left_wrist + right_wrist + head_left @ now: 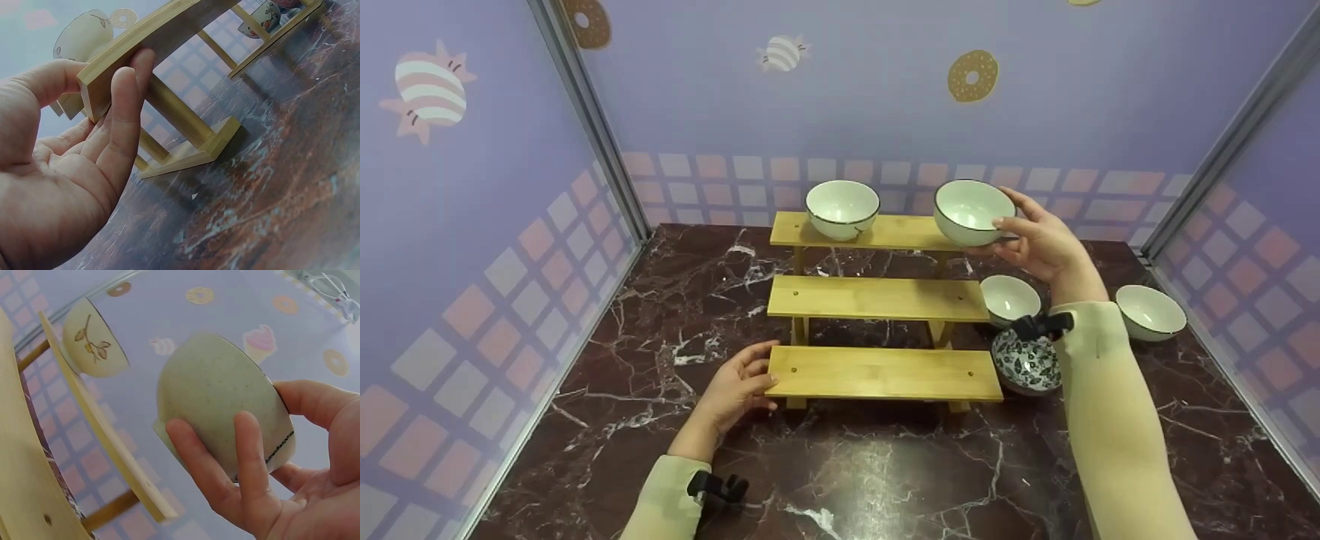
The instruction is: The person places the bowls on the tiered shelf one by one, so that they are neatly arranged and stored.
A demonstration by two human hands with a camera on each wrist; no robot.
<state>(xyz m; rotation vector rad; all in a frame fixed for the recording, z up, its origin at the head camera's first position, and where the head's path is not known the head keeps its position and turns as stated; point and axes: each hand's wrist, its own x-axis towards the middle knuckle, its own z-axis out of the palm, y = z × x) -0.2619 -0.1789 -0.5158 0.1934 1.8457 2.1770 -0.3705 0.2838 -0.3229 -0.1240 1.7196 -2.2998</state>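
My right hand point(1046, 244) holds a white bowl point(971, 206) with a dark rim, thumb at the rim and fingers round its side. The bowl overlaps the right end of the top tier of a three-step wooden stand point(881, 298). In the right wrist view the bowl's foot point(169, 444) appears close to the board, tilted. A second white bowl point(844, 208), with a branch pattern on its outside, sits on the left of that top tier. My left hand point(735, 390) grips the left end of the lowest tier, thumb on top and fingers beneath.
Right of the stand, a white bowl point(1011, 298) stands behind a dark floral-patterned bowl point(1027, 364). Another white bowl point(1151, 313) is farther right, near the side wall. Purple panels point(870, 97) enclose the dark marbled tabletop point(855, 472) at the back and sides.
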